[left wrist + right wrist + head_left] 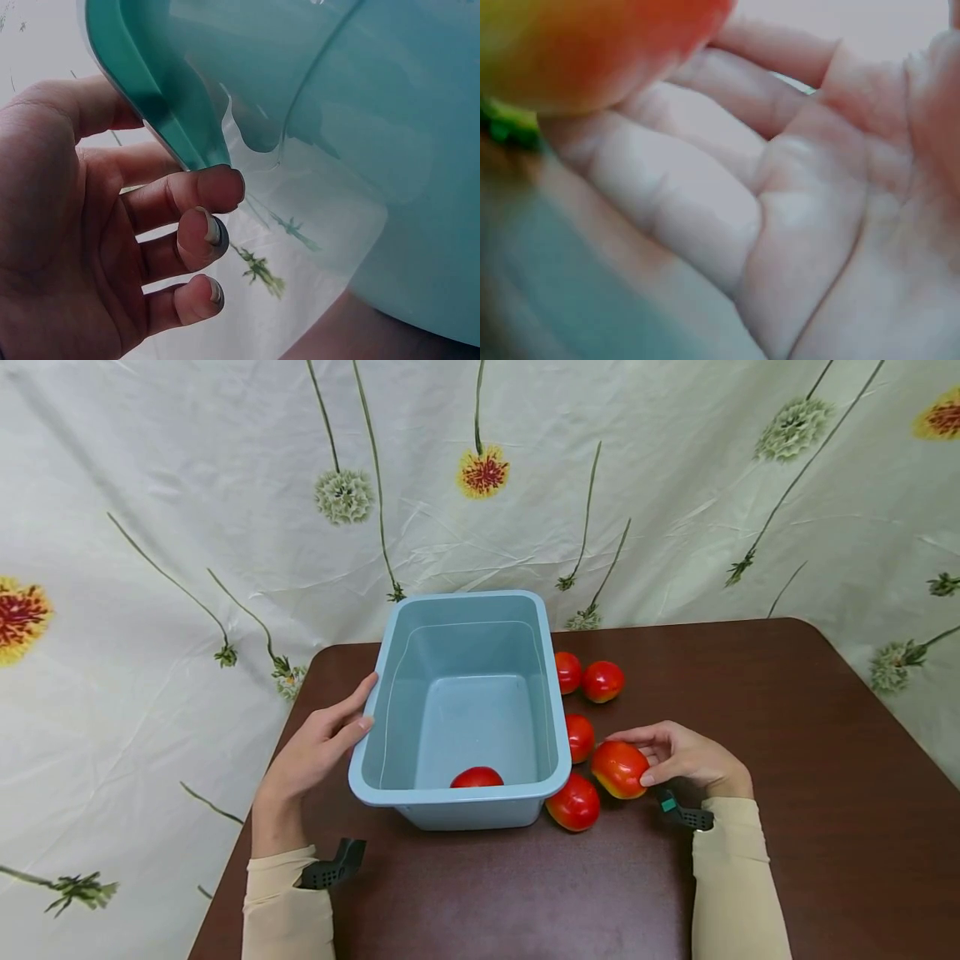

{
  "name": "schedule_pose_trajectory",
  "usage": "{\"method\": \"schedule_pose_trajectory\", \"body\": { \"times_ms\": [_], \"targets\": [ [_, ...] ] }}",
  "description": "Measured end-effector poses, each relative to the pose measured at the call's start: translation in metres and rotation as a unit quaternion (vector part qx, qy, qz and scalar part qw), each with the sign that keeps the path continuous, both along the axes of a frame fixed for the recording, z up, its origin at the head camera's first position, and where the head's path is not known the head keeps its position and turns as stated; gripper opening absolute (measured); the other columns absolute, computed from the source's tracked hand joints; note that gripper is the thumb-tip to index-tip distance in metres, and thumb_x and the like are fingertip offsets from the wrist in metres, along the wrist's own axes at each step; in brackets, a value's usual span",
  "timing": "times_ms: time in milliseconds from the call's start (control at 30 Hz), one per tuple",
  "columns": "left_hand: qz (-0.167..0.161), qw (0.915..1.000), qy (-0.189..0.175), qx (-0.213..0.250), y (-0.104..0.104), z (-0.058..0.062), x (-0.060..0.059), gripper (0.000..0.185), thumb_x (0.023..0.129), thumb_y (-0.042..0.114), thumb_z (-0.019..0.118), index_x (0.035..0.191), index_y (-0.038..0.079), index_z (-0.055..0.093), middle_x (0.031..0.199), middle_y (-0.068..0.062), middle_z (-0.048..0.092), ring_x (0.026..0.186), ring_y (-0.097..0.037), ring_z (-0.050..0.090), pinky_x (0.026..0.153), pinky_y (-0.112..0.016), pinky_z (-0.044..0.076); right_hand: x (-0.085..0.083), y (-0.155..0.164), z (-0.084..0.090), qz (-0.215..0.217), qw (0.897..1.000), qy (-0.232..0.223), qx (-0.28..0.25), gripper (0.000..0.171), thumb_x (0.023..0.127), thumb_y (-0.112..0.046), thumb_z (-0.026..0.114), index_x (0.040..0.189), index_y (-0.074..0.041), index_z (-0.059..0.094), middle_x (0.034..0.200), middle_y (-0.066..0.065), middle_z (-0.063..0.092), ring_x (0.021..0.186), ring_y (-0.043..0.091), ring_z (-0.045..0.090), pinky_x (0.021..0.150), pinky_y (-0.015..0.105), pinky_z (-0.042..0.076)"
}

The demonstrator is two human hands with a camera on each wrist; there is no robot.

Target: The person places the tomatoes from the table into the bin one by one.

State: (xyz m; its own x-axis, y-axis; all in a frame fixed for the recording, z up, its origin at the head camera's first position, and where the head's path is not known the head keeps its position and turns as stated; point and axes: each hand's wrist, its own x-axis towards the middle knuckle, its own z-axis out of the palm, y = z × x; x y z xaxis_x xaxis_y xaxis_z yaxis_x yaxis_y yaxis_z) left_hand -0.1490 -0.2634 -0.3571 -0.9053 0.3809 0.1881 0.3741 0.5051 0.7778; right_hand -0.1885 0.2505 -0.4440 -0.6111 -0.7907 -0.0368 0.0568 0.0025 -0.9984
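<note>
A light blue plastic bin stands on the table, its front end turned towards me. My left hand grips its left rim; in the left wrist view, the fingers curl round the turned-down edge. One red fruit shows inside the bin, partly hidden behind the front wall. To the right, my right hand holds a glossy red, tomato-like fruit with yellow patches between thumb and fingers. Its yellow-orange underside fills the upper left of the blurred right wrist view.
Several more red fruits lie along the bin's right side: one near the front corner, one half hidden by the wall, and two further back, including a round one. Behind the dark brown table hangs a flowered white cloth.
</note>
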Motion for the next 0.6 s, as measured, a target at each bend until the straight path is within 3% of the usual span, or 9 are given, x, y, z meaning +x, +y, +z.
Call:
{"method": "schedule_pose_trajectory", "body": {
  "times_ms": [267, 433, 600],
  "targets": [
    [-0.002, 1.0000, 0.000, -0.003, 0.000, 0.000, 0.000, 0.058, 0.102, 0.016, 0.049, 0.155, 0.020, 0.025, 0.154, -0.008, 0.039, 0.121, 0.007, 0.051, 0.095, -0.009, 0.041, 0.007, -0.003, 0.025, -0.012, 0.999, 0.032, -0.028, 0.054, 0.086, 0.010, 0.059, 0.139, 0.006, 0.047, 0.124, 0.008, 0.067, 0.105, 0.027, 0.068, 0.087, 0.038, 0.057],
    [-0.003, 1.0000, 0.002, -0.005, 0.000, 0.000, 0.000, 0.058, 0.102, 0.016, 0.048, 0.155, 0.021, 0.025, 0.155, -0.007, 0.036, 0.124, 0.008, 0.048, 0.096, -0.009, 0.041, 0.011, -0.009, 0.042, -0.041, 0.996, 0.072, -0.007, 0.056, 0.086, 0.011, 0.060, 0.140, 0.008, 0.045, 0.122, 0.006, 0.068, 0.103, 0.025, 0.068, 0.085, 0.036, 0.058],
    [-0.005, 1.0000, 0.003, -0.004, 0.000, 0.000, 0.000, 0.058, 0.102, 0.016, 0.048, 0.155, 0.020, 0.025, 0.156, -0.006, 0.035, 0.126, 0.008, 0.047, 0.097, -0.009, 0.040, 0.017, -0.014, 0.058, -0.096, 0.987, 0.126, 0.034, 0.055, 0.087, 0.007, 0.063, 0.139, 0.008, 0.045, 0.120, -0.001, 0.069, 0.101, 0.022, 0.070, 0.083, 0.033, 0.058]
  ]
}}
